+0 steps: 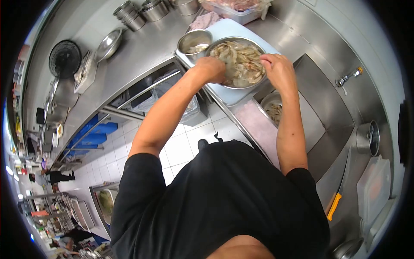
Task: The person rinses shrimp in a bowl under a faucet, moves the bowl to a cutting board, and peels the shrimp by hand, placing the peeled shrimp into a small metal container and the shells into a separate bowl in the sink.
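Black round mesh item [64, 59] at far left; beside it, a long white container [86, 71] with pale contents. Next, a wide shiny steel bowl [108, 45] leaning on edge, then stacked steel pots [129, 16] along the steel counter [129, 52].

Centre: we see a small round steel bowl [195, 42] with a few pale pieces inside, on the corner of a white cutting board [235, 97]. Our left hand [210, 70] reaches over the near left rim of the large round steel bowl [237, 87]; fingertips hidden, so we cannot tell whether it grips anything. Grey-brown raw shrimp [241, 60] fill that large bowl, set on the board.

Our right hand [279, 69] is at its right rim, thumb and fingers pinched together; any piece between them is too small to tell.

Below, a pale pink slab [258, 127] lies near another steel bowl [272, 103] of shrimp.

Further right, a steel sink [312, 77], a wall tap [350, 77], a yellow-handled knife [334, 207], a steel pot [367, 139].
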Tool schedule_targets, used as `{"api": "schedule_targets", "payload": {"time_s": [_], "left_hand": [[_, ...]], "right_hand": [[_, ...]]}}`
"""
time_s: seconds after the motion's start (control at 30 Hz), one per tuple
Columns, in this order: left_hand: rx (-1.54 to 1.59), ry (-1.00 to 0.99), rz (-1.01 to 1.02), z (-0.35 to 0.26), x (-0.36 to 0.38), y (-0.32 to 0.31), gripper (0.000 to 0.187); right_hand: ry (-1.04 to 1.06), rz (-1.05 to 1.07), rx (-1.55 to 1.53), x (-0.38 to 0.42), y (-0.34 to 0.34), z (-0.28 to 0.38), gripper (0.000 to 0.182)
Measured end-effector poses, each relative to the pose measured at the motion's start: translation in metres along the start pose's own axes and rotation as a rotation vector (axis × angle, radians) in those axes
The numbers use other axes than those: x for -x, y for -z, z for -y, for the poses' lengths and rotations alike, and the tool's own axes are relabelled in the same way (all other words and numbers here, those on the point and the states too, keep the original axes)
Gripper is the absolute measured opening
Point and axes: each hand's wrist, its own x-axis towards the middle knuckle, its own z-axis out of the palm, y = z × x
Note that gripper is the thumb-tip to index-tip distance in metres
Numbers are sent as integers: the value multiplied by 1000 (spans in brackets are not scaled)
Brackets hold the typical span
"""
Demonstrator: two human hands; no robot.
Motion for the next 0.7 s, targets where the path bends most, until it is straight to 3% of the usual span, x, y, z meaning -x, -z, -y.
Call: {"api": "schedule_targets", "payload": {"time_s": [0.07, 0.13, 0.2, 0.23, 0.37, 0.47, 0.5, 0.57, 0.7], "left_hand": [[-18, -36, -9, 5, -9, -7, 28], [-44, -137, -26, 11, -15, -14, 30], [42, -108, -31, 13, -13, -9, 32], [125, -127, -77, 18, -17, -11, 33], [543, -196, -186, 31, -7, 0, 36], [646, -185, -355, 38, -17, -9, 38], [728, -162, -364, 39, -19, -13, 35], [1086, -200, -372, 34, -17, -20, 29], [1416, -247, -451, 23, -21, -26, 27]], "right_hand": [[116, 96, -65, -9, -8, 20, 17], [164, 190, -123, -11, -26, 29, 30], [160, 212, -162, -6, -36, 43, 40], [164, 232, -122, -4, -41, 44, 53], [54, 274, -168, -13, -65, 43, 49], [-76, 297, -498, -22, -69, 36, 44], [-75, 194, -596, -19, -67, 37, 35], [-133, 195, -558, -22, -68, 30, 32], [-113, 128, -540, -25, -53, 31, 23]]}}
